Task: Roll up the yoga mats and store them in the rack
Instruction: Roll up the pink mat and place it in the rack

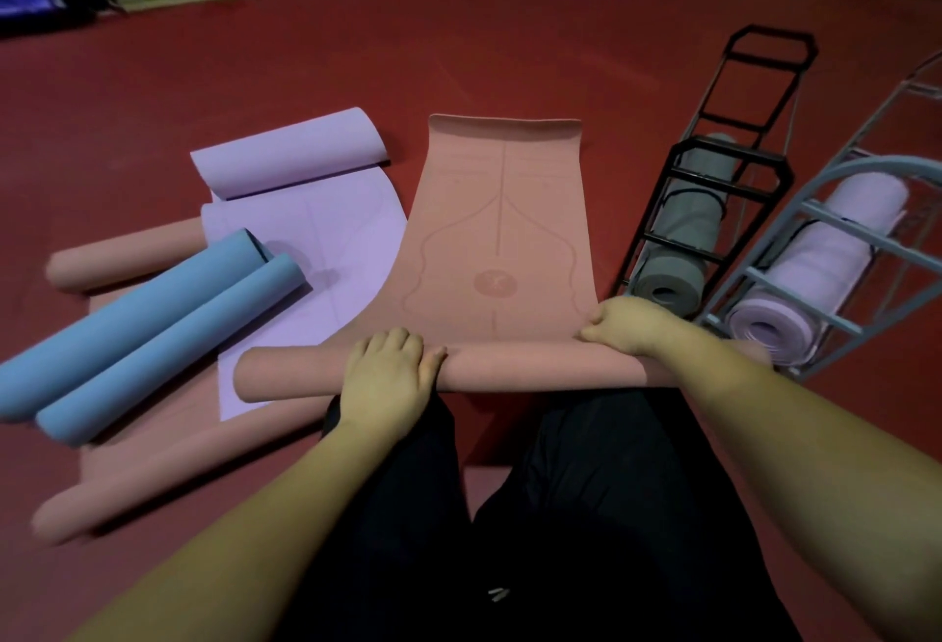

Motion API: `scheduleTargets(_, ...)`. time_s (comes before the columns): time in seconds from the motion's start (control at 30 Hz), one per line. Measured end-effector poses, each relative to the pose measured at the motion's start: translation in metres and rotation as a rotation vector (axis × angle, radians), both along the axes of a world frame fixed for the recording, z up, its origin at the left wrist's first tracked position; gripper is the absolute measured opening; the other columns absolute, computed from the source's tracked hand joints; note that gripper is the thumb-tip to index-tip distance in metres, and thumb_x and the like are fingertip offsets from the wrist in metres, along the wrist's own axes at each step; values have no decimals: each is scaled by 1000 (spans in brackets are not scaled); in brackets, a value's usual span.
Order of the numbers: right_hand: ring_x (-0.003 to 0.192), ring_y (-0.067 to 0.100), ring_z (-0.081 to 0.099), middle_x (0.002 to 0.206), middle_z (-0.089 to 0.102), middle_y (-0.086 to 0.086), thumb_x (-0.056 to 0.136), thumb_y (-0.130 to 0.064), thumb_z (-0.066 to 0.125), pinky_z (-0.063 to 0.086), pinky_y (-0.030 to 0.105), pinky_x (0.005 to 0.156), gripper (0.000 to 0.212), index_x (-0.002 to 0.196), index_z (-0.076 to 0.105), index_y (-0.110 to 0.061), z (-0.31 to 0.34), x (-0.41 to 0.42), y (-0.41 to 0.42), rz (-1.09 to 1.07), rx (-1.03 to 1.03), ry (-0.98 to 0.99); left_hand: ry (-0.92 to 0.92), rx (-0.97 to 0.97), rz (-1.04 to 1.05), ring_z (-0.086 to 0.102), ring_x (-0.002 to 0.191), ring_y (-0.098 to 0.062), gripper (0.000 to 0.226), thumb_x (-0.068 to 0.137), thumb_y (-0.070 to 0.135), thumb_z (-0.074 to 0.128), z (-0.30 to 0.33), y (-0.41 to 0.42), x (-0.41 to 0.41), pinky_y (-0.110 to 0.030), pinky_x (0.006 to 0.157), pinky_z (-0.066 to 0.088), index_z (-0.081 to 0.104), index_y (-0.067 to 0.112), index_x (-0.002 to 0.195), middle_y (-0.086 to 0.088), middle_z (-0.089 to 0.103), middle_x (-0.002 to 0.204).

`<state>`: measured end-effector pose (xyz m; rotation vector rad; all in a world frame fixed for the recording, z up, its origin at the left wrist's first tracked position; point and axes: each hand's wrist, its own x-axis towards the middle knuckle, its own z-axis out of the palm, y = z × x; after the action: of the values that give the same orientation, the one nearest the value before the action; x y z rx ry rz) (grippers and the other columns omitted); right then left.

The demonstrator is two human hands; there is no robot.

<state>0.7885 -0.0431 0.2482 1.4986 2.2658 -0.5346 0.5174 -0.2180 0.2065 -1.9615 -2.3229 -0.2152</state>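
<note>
blue mat (148,330): far left on the floor, matte foam, both ends rolled inward into two tubes lying side by side, resting on the lilac mat.
second pink mat (168,468): under the blue and lilac ones, smooth, rolled at both ends.
lilac mat (306,233): flat sheet with faint alignment lines, far end curled into a loose roll.
left hand (388,375): palm down on the pink roll, fingers curled over its top, thumb along the near side.
pink mat (502,233): centre, floor in front of the knees; near end rolled into a tight tube, far part flat, far edge curling up. Printed centre line, wavy outline, round logo, no legible text.
right hand (626,326): fingers curled over the roll's right end, gripping it.
black rack (734,152): metal wire frame, lying tilted, holds a rolled grey mat (683,243), strapped.
pale rack (836,233): light painted metal, arched top, holds a rolled lilac mat (815,274).
floor (306,60): dark red, smooth.
</note>
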Motion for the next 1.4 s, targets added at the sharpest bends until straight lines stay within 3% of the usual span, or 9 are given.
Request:
scheduleTargets(0.13,92,33,63,86,65,10,99,-57,31,48,36,74,56,69,62,-22,-1,10,-24,-93,330,196,-53,-38,17,61,65,-34,51,95,42,32,5,17,-5,-38,61,45,65,14,68,-7,62,69)
scheduleTargets(0.2,92,33,62,92,66,12,100,-56,33,45,36,73,56,80,68,-17,-5,19,-39,-101,475,247,-72,-59,-3,62,62,-35,57,95,43,28,10,23,-2,-39,59,48,67,11,68,-10,64,69)
scheduleTargets(0.33,89,32,62,89,65,9,96,-59,30,42,37,72,58,83,64,-14,-14,25,-61,-20,580,236,-80,-194,83,64,94,-34,64,103,50,20,18,45,-2,-37,78,44,72,14,98,-12,69,103)
scheduleTargets(0.5,93,33,63,94,67,11,98,-57,31,41,34,68,56,81,67,-16,4,16,-43,-95,489,163,-110,-298,77,60,105,-32,70,103,53,14,39,57,-5,-37,88,43,71,11,101,-15,67,112)
scheduleTargets(0.63,95,33,62,103,69,15,97,-58,24,51,37,82,65,96,73,-16,21,19,-33,-55,305,81,-130,-441,93,55,120,-32,74,103,54,11,54,57,-9,-40,100,39,63,7,124,-17,60,131)
scheduleTargets(0.8,115,33,54,130,57,24,103,-47,24,38,32,87,63,119,62,-1,35,15,-35,-35,22,-23,-237,-655,119,45,132,-32,59,106,40,17,58,53,-6,-37,109,33,50,2,138,-19,47,146)
scheduleTargets(1.07,131,28,41,144,46,12,103,-45,31,33,32,103,48,137,50,-17,21,13,-32,12,-83,-16,-208,-708,119,33,138,-36,54,102,34,17,35,58,-6,-47,114,27,40,11,145,-18,35,152)
scheduleTargets(1.23,135,27,41,151,44,6,99,-54,39,35,33,105,54,140,51,-22,19,13,-24,-59,-83,6,-240,-596,113,53,118,-30,41,100,43,37,31,63,-8,-37,99,41,63,18,119,-10,59,131)
scheduleTargets(1.4,130,29,47,147,48,10,95,-57,41,38,33,103,60,137,58,-16,22,2,-11,-65,-146,-60,-237,-414,150,56,99,-30,37,101,42,39,33,64,-8,-34,79,41,65,15,96,-12,65,110)
